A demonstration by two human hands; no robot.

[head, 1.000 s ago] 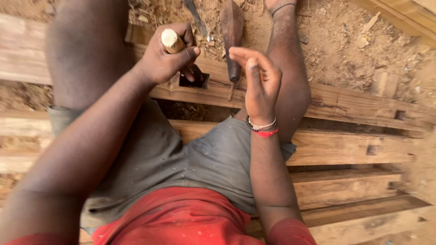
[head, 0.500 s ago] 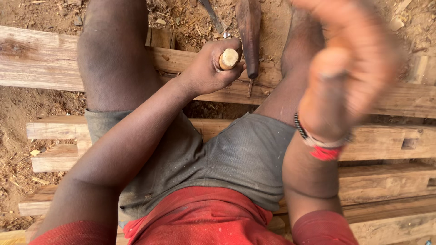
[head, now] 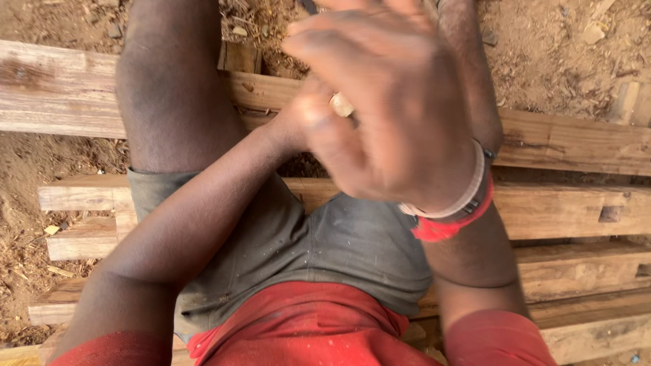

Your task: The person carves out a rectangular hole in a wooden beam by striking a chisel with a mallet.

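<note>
wooden handle (head: 341, 105) gripped in left hand (head: 298, 122).

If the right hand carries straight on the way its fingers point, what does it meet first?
Probably the wooden handle end gripped in the left hand, just beneath the raised right hand. The right hand is blurred and near the camera, so depth is unclear.

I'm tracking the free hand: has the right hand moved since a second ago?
Yes. The right hand has risen toward the camera and leftward; it now covers the left hand and most of the wooden handle, not beside them over the plank.
</note>
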